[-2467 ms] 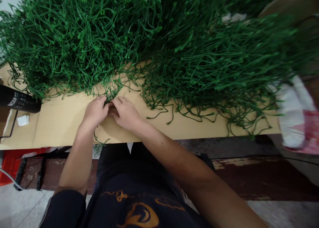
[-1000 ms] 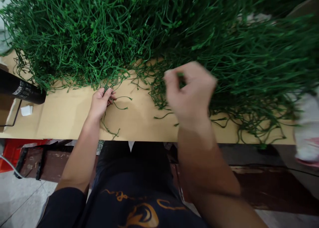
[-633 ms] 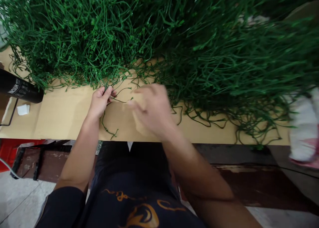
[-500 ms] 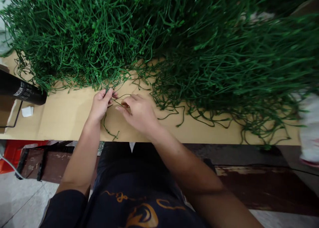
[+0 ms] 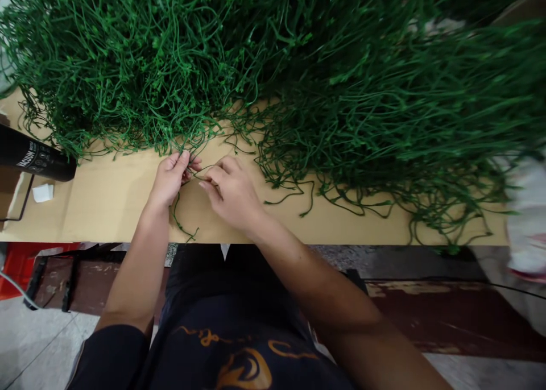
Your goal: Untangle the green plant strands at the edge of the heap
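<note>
A big tangle of thin green plastic stems fills the back of a tan tabletop, in a left heap and a right heap. My left hand pinches a few green stems whose ends trail toward the table's near edge. My right hand is close beside it, fingers pinched on a thin green stem that runs between the two hands.
A black cylinder with white lettering lies at the table's left edge, with a small white piece beside it. A white and pink object sits blurred at the far right. Below the table are a dark bench and a red item.
My right hand reached up into the right heap, then came back to my left hand with a stem. The left hand stayed in place holding its stems.
</note>
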The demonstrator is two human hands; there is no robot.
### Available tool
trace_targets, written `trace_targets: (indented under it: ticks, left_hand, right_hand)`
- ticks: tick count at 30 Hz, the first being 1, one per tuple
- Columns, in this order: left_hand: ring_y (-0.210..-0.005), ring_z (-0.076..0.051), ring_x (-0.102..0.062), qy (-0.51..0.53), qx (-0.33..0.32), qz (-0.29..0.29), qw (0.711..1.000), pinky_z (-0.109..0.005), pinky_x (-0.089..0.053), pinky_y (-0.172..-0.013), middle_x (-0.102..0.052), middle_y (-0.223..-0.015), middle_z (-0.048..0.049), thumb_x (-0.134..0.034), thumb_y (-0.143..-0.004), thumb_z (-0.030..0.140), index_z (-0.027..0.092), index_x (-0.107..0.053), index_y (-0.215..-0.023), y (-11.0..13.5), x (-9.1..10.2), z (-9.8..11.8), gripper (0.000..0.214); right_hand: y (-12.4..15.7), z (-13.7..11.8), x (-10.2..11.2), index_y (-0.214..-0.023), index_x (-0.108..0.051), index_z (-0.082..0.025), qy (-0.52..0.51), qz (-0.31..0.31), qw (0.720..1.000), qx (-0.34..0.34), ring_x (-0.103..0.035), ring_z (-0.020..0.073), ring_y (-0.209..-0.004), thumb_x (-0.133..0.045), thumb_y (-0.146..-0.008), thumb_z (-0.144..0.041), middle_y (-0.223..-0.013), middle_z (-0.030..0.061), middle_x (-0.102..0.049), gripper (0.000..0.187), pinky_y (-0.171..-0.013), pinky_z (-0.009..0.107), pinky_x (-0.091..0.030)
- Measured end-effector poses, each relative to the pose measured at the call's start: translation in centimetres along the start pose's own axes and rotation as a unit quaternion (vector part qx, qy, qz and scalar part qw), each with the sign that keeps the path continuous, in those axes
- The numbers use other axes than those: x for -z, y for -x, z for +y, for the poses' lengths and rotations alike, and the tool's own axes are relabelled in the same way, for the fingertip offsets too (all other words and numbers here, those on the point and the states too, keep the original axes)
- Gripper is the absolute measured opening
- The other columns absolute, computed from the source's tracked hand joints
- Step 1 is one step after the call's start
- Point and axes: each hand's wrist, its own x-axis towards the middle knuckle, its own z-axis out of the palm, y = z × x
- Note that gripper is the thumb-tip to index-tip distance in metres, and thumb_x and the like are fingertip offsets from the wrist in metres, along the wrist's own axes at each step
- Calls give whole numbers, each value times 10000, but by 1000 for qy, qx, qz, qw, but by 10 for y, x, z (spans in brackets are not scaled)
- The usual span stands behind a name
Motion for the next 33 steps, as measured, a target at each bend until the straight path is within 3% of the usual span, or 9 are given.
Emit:
trace_targets:
  ticks: [5,9,13,17,19,21,25,29,33]
  left_hand:
    - [-444,-28,-404,8,-1,20,1000,-155,-334,-456,-516,-552,37,-483,-871,243,143,-537,-699,-2,-3,-3,206]
    - [-429,-27,-355,9,14,35,999,-167,-280,-423,-454,-534,50,-486,-869,215,156,-481,-660,-3,-6,-4,218]
    - [-398,-29,-269,18,-5,119,993,-189,-233,-400,-356,-502,67,-458,-892,289,178,-430,-656,-10,-5,-4,263]
    - [-393,-32,-280,5,-21,85,996,-192,-243,-396,-328,-474,66,-471,-866,444,174,-472,-660,-9,-2,-3,339]
    - [-404,-33,-327,-3,-17,41,999,-191,-278,-412,-390,-486,50,-467,-852,492,162,-514,-658,-5,0,-2,386]
    - [-427,-40,-381,-2,-14,14,1000,-195,-306,-426,-458,-525,27,-441,-844,538,156,-548,-668,0,0,-2,434]
    - [-452,-47,-421,4,-20,-8,1000,-188,-314,-425,-515,-561,-4,-402,-823,609,154,-573,-662,4,0,-2,512]
    - [-403,-39,-358,1,-25,-17,1000,-193,-267,-386,-485,-521,4,-389,-805,647,154,-576,-634,3,-1,-1,554]
    - [-383,-46,-327,-18,-28,-19,999,-217,-246,-383,-437,-490,18,-377,-815,638,161,-580,-644,4,0,1,545]
  right_hand:
    - [1,-9,2,-778,-508,-178,-115,74,986,99,-518,201,-950,-410,-859,-191,-918,108,-577,128,-848,375,-441]
    - [5,-20,1,-752,-448,-196,-158,-7,977,141,-549,182,-897,-345,-838,-116,-826,84,-599,156,-826,352,-453]
    - [21,-39,11,-711,-404,-203,-208,-88,962,155,-508,126,-645,-338,-831,-97,-682,34,-560,173,-638,274,-449]
    - [26,-41,39,-731,-467,-191,-109,-34,962,249,-554,139,-698,-374,-822,-80,-731,45,-614,171,-646,286,-467]
    - [18,-21,62,-760,-508,-186,-12,31,976,217,-576,164,-770,-402,-836,-117,-770,64,-625,148,-699,317,-487]
    - [8,10,87,-752,-530,-177,97,77,986,111,-572,196,-804,-415,-865,-216,-798,99,-609,166,-727,370,-485]
    - [-2,60,119,-935,-574,-139,217,154,963,-43,-539,297,-982,-538,-803,-404,-995,174,-529,298,-765,474,-468]
    - [0,53,97,-1211,-448,-129,171,166,971,-27,-456,316,-1105,-496,-831,-428,-1183,201,-411,485,-803,491,-458]
    - [-5,23,48,-1210,-455,-117,110,107,988,-35,-441,310,-1104,-500,-828,-426,-1179,193,-454,493,-895,512,-408]
